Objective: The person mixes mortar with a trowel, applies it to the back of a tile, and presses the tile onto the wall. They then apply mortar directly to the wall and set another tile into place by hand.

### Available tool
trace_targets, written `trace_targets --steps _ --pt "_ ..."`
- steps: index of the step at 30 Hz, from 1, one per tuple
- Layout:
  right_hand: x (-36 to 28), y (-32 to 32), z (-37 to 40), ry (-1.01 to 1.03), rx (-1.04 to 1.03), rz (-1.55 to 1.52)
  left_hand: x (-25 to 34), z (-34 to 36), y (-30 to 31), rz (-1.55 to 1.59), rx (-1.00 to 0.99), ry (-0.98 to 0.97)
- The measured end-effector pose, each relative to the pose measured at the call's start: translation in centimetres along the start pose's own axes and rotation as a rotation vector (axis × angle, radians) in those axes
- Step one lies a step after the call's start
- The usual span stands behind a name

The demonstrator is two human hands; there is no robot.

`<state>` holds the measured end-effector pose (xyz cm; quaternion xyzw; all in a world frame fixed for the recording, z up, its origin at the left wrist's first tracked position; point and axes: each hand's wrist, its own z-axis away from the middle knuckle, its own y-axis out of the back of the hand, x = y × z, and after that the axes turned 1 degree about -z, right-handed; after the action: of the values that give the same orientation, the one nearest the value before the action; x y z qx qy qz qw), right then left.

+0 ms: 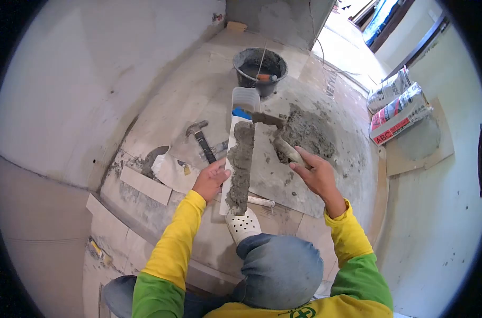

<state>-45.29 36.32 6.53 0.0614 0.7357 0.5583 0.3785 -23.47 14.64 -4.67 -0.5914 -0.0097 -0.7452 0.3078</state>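
Directly against left fingers (218,168), mortared tile strip (231,159); trowel (286,150) within right fingers (304,160).

Yellow-and-green sleeves (173,241), blue jeans (280,271), white clog (244,224)

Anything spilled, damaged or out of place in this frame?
A wet mortar heap lies straight on the floor, with grey smears and specks spread around it, beside the right hand holding a trowel. The left hand steadies a mortar-coated tile strip. A hammer lies loose nearby. Nothing looks broken.

Bare grey plastered walls (92,79), pale tiled floor (190,95), daylight through a far doorway (352,24)
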Motion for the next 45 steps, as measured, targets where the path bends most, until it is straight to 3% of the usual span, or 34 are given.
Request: trace_targets --steps 4,7,9,12,14,17,20,26,45 --pt "-1.2 0.0 0.4 0.063 0.088 -0.121 2.4 1.1 -0.9 -0.011 0.035 -0.048" --pt "-0.7 -0.7 0.2 0.129 0.16 -0.047 2.8 1.2 -0.8 0.025 0.013 -0.045" --pt "-1.1 -0.7 0.0 -0.013 0.027 0.142 2.7 1.0 -0.5 0.002 0.007 -0.061" --pt "-2.0 -1.3 0.1 0.032 0.104 0.222 1.9 0.4 -0.3 0.092 -0.045 -0.089" --pt "-2.5 -1.2 0.2 0.053 0.07 0.25 2.2 0.3 -0.3 0.106 -0.084 -0.224" --pt "-2.6 -1.4 0.3 0.112 0.04 0.282 3.3 1.0 -0.4 0.049 0.029 -0.165" --pt "-2.7 -1.3 1.0 0.174 0.003 0.294 3.5 1.1 -0.2 0.187 0.062 -0.135" --pt "-3.4 -1.2 2.3 0.226 -0.078 0.324 4.1 1.0 1.8 0.157 0.11 -0.092" --pt "-2.1 -0.9 5.1 0.384 -0.16 0.282 3.9 0.6 4.4 0.295 0.237 -0.112"
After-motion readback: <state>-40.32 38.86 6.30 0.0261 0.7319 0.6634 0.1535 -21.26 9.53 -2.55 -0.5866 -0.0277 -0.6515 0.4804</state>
